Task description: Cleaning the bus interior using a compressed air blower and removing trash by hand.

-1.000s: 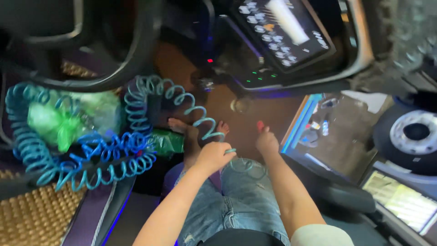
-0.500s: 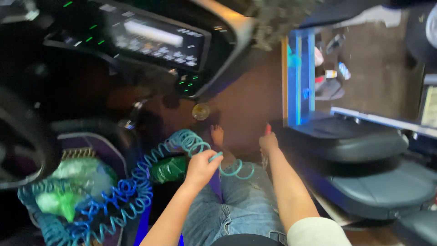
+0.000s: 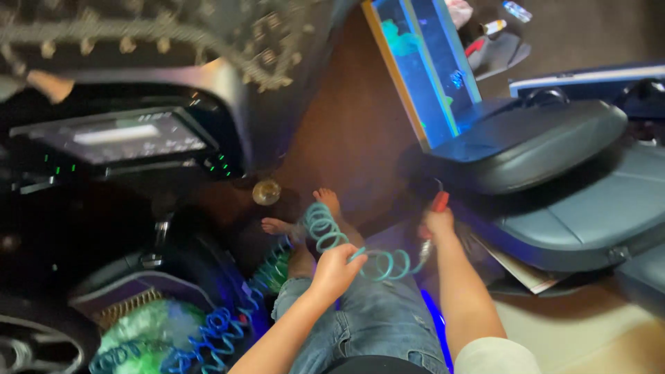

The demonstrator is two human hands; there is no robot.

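- My left hand (image 3: 337, 269) closes its fingers (image 3: 352, 251) around the teal coiled hose (image 3: 325, 232) above my jeans (image 3: 370, 322).
- My right hand (image 3: 438, 223) grips a red-handled tool (image 3: 439, 202) at the hose's end.
- My bare foot (image 3: 325, 202) rests on the brown floor (image 3: 353, 131).

A dark dashboard (image 3: 118, 138) fills the upper left, its display lit pale with small green lights beside it. Above it lies a dark mat (image 3: 138, 34) with a studded pattern. Below the dashboard a round brass knob (image 3: 266, 192) sits on the brown floor (image 3: 353, 125). At lower left, part of a steering wheel (image 3: 28, 339) curves past a woven seat cover (image 3: 125, 312) and a green cloth (image 3: 138, 336). To the right, a blue-lit door sill (image 3: 429, 76) runs up the frame, next to a dark seat cushion (image 3: 533, 145) and a grey seat (image 3: 609, 208). Papers (image 3: 519, 270) poke out beneath the grey seat. Small bottles (image 3: 512, 10) lie blurred at the top right.
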